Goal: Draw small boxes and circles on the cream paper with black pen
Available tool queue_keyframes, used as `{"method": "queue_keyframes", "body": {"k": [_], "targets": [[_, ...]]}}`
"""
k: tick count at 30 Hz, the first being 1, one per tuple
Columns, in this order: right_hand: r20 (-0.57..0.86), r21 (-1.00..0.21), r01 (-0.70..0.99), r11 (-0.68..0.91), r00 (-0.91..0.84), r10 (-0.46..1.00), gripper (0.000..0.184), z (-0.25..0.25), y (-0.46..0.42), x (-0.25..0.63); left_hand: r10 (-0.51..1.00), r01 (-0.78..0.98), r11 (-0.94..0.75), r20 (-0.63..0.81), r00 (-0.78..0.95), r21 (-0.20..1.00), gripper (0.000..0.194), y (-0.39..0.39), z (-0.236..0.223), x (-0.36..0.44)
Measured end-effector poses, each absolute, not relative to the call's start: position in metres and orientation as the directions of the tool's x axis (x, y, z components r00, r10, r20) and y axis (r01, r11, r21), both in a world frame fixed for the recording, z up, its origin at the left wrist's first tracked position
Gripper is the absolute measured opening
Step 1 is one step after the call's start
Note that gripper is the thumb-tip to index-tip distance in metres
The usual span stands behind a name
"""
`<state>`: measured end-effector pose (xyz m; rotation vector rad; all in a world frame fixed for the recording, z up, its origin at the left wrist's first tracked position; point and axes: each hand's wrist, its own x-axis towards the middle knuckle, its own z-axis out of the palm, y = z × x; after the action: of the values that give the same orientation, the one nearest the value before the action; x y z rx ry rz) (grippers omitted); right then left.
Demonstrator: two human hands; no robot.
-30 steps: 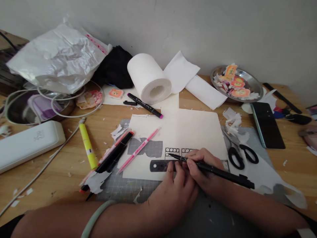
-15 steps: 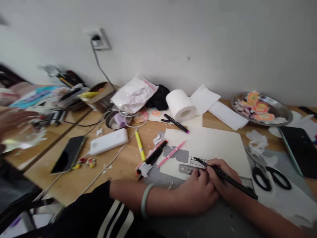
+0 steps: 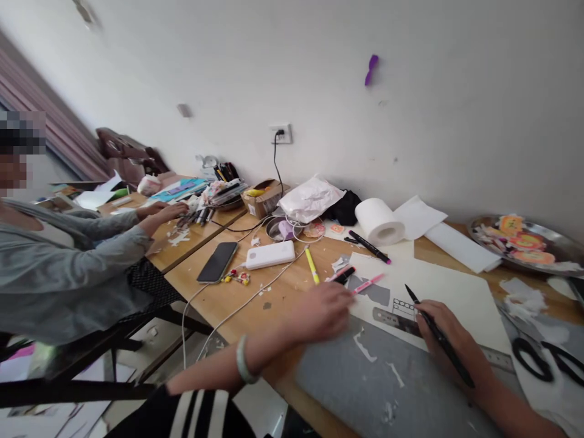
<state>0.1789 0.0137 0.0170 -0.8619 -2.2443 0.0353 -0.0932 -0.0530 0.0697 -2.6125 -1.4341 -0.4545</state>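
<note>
My right hand (image 3: 444, 325) is closed around a black marker pen (image 3: 443, 340), its tip raised over a sheet of white paper (image 3: 451, 280). On that sheet is a small black drawing of boxes and circles (image 3: 403, 305). A metal ruler (image 3: 392, 320) lies just below the drawing and runs under my right hand. My left hand (image 3: 322, 310) is off the ruler, blurred by motion, beside a black marker with a red end (image 3: 344, 275) and a pink pen (image 3: 368, 283). Whether its fingers touch either one is unclear.
A yellow highlighter (image 3: 312, 266), white power bank (image 3: 270, 254) and phone (image 3: 218, 262) lie leftward. Behind stand a tissue roll (image 3: 379, 221) and a metal plate (image 3: 566, 246) of paper cutouts. Black-handled scissors (image 3: 531, 359) lie right. A co-worker in a grey sleeve (image 3: 109, 255) sits at the far left.
My left hand has left the ruler and moved left to the pens. My right hand still holds the marker pen. The view has swung left, bringing the co-worker into sight.
</note>
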Motion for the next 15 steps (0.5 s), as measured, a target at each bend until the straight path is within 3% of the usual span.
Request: {"method": "queue_keyframes", "body": {"k": [3,7,10,15], "targets": [[0.634,-0.239,0.574,0.783,-0.518,0.574,0.018,0.017,0.013,0.176,0.928,0.992,-0.039,0.373,-0.008,0.119,0.026,-0.057,0.082,-0.181],[0.615,-0.225,0.568,0.792,-0.548,0.568,0.021,0.019,0.010,0.174,0.783,0.833,0.511,0.284,-0.553,0.214,0.034,-0.056,0.088,-0.277],[0.621,-0.242,0.577,0.780,-0.526,0.582,0.023,0.020,0.008,0.175,0.660,0.671,0.701,0.139,-0.739,0.242,0.033,-0.058,0.084,-0.315],[0.642,-0.246,0.594,0.766,-0.492,0.588,0.025,0.018,0.007,0.177,0.558,0.544,0.790,0.036,-0.829,0.281,0.033,-0.059,0.074,-0.334]]}}
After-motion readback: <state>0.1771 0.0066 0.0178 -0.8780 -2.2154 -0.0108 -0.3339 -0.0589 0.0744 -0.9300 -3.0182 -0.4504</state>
